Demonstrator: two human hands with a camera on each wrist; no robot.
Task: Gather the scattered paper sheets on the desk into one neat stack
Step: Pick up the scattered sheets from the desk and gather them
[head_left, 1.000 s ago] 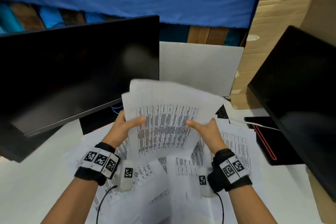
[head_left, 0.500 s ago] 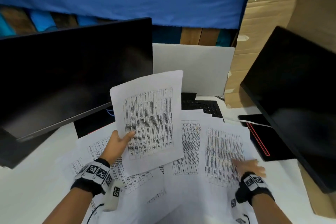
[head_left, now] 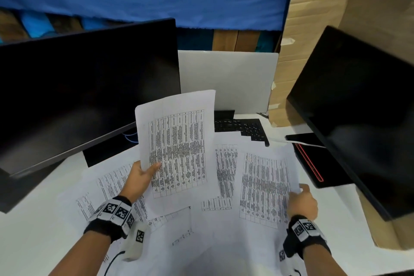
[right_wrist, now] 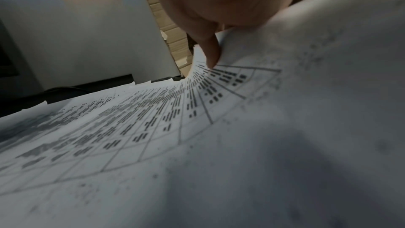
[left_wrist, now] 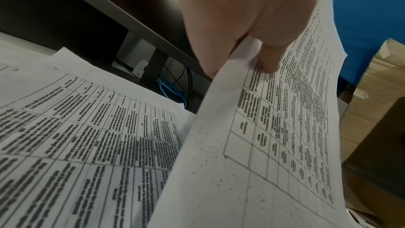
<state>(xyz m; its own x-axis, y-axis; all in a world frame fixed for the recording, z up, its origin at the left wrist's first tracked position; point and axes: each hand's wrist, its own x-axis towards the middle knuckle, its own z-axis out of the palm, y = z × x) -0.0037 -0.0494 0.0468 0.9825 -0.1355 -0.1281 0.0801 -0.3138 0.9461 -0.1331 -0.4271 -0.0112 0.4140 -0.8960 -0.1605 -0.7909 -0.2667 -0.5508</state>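
The right hand (head_left: pixel 302 203) pinched the right edge of a printed sheet (head_left: pixel 264 188), curling it off the desk (head_left: pixel 33 219); its fingers seemed tucked beneath. Ahead to its left, the left hand (head_left: pixel 140 178) gripped the gathered sheets (head_left: pixel 179 141) upright above more scattered sheets (head_left: pixel 112 184).

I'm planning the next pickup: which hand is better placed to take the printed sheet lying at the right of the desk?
The right hand: its fingers already pinch the right edge of that sheet, curling it upward. The left hand is busy holding the gathered sheets raised.
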